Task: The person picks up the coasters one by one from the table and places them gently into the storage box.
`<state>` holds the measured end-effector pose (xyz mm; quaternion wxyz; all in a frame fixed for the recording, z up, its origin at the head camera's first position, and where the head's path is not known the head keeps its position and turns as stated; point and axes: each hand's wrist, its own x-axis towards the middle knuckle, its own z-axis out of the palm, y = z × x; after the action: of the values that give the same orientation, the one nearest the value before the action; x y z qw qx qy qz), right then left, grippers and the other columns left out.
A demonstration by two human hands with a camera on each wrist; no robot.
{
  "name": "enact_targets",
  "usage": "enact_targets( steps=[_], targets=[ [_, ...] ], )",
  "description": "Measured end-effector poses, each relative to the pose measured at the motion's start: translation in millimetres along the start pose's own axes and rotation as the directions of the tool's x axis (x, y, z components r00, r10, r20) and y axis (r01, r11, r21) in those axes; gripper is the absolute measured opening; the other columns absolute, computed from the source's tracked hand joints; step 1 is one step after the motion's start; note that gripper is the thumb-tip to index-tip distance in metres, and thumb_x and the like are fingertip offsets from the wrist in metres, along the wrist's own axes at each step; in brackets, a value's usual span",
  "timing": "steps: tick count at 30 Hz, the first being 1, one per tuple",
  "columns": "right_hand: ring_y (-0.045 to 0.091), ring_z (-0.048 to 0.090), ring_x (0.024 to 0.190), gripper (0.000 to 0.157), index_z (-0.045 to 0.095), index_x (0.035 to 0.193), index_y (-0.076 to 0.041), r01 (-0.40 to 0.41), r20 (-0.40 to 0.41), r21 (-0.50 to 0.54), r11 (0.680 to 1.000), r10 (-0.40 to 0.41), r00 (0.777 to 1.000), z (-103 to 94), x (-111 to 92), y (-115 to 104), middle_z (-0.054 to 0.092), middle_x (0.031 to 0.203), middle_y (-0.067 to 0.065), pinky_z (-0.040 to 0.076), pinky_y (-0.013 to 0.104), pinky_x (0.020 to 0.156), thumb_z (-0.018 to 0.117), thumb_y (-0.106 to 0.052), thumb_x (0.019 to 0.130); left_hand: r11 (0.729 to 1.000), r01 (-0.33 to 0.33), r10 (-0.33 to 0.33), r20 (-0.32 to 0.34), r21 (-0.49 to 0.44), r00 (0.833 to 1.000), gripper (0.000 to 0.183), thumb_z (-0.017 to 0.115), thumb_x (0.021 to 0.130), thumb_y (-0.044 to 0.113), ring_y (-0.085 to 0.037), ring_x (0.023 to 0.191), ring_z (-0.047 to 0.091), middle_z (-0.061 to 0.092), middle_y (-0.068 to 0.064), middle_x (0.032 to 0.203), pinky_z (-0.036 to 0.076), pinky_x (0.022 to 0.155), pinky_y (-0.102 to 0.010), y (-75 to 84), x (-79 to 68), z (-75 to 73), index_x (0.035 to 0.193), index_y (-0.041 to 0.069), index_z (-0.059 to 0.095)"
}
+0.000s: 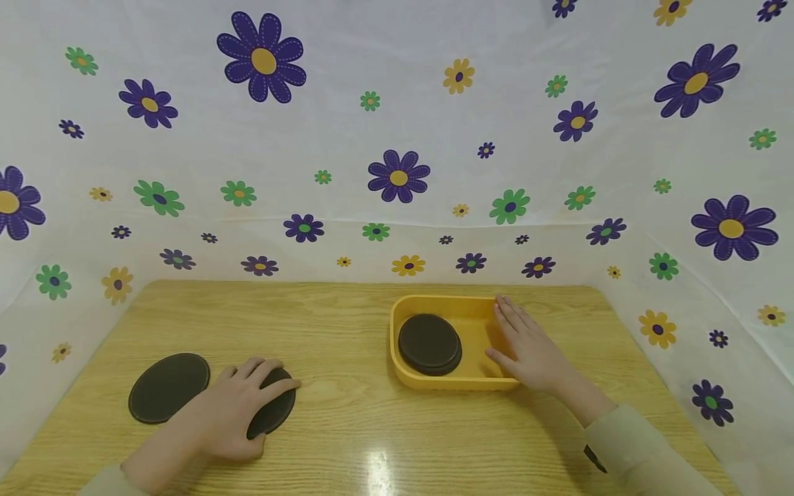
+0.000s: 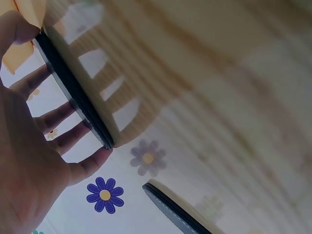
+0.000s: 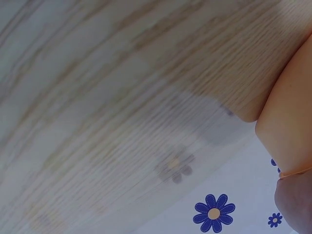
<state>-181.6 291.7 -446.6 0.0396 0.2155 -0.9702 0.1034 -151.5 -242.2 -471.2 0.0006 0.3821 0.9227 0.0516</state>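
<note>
In the lower left of the head view, the left hand (image 1: 231,408) comes down from above over a black disc (image 1: 277,410), fingers spread and bent to its rim, with the thumb against the near edge. The left wrist view shows the fingertips meeting that thin edge; whether the disc has left the table (image 1: 347,448) at all cannot be told. Another black disc (image 1: 166,387) lies just beside that hand, farther left.

Right of centre, the right hand (image 1: 535,353) rests on the right end of a yellow tray (image 1: 455,384), its fingers straight and close together along the wall, thumb inside. A short stack of dark discs (image 1: 429,341) sits in the tray's left part (how many is hard to say).

With only the rim held, the grasped disc could slip if the fingers lose pressure. The left wrist might also nudge its neighbour, and a hard push from the right hand could slide the tray.
</note>
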Motion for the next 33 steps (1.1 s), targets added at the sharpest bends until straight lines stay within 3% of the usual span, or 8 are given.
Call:
enact_targets(
  steps=[6, 10, 15, 20, 28, 33],
  targets=[
    [0.049, 0.018, 0.162, 0.082, 0.025, 0.162, 0.014, -0.005, 0.007, -0.003, 1.0, 0.005, 1.0, 0.6, 1, 1, 0.016, 0.174, 0.03, 0.013, 0.051, 0.134, 0.056, -0.039, 0.107, 1.0, 0.013, -0.013, 0.004, -0.011, 1.0, 0.08, 0.079, 0.073, 0.033, -0.036, 0.127, 0.056, 0.053, -0.014, 0.148, 0.053, 0.085, -0.061, -2.0, 2.7, -0.2, 0.15, 0.033, 0.057],
    [0.049, 0.017, 0.162, 0.082, 0.024, 0.162, 0.013, -0.003, 0.004, 0.004, 1.0, 0.003, 1.0, 1.5, 1, 2, 0.015, 0.174, 0.03, 0.011, 0.05, 0.135, 0.055, -0.04, 0.107, 1.0, 0.002, -0.002, -0.027, -0.002, 1.0, 0.078, 0.08, 0.071, 0.036, -0.034, 0.124, 0.057, 0.055, -0.011, 0.144, 0.053, 0.084, -0.061, -1.5, 7.1, 1.3, 0.147, 0.034, 0.059],
    [0.05, 0.018, 0.161, 0.082, 0.025, 0.162, 0.014, 0.007, -0.01, 0.009, 1.0, -0.007, 1.0, 3.0, 2, 2, 0.016, 0.173, 0.031, 0.002, 0.041, 0.135, 0.056, -0.039, 0.107, 1.0, -0.021, 0.022, -0.066, 0.002, 0.998, 0.078, 0.079, 0.071, 0.036, -0.035, 0.124, 0.056, 0.056, -0.012, 0.143, 0.053, 0.084, -0.06, 0.2, 16.4, 1.4, 0.147, 0.032, 0.06],
    [0.049, 0.017, 0.162, 0.083, 0.023, 0.162, 0.014, -0.002, 0.012, 0.001, 1.0, 0.002, 1.0, 3.6, 3, 3, 0.015, 0.174, 0.031, -0.011, 0.026, 0.13, 0.056, -0.039, 0.107, 1.0, -0.027, 0.027, -0.073, 0.006, 0.997, 0.08, 0.079, 0.072, 0.038, -0.037, 0.127, 0.055, 0.055, -0.015, 0.146, 0.051, 0.09, -0.062, 3.2, 27.7, -0.9, 0.149, 0.03, 0.059],
    [0.05, 0.018, 0.161, 0.083, 0.024, 0.162, 0.014, 0.009, -0.005, -0.004, 1.0, -0.009, 1.0, 4.5, 3, 4, 0.015, 0.174, 0.031, -0.014, 0.021, 0.127, 0.056, -0.039, 0.107, 0.999, -0.023, 0.022, -0.038, -0.039, 0.999, 0.083, 0.077, 0.076, 0.042, -0.039, 0.134, 0.051, 0.049, -0.015, 0.153, 0.048, 0.099, -0.065, 12.0, 51.2, -4.6, 0.154, 0.031, 0.054],
    [0.051, 0.022, 0.159, 0.082, 0.027, 0.161, 0.015, 0.036, -0.05, -0.003, 0.999, -0.036, 0.998, 5.3, 1, 3, 0.02, 0.172, 0.032, -0.012, 0.02, 0.127, 0.056, -0.04, 0.106, 0.997, -0.047, 0.043, -0.06, -0.058, 0.997, 0.083, 0.077, 0.075, 0.042, -0.04, 0.135, 0.05, 0.049, -0.016, 0.154, 0.047, 0.099, -0.066, 18.6, 65.3, -3.9, 0.154, 0.03, 0.054]
  ],
)
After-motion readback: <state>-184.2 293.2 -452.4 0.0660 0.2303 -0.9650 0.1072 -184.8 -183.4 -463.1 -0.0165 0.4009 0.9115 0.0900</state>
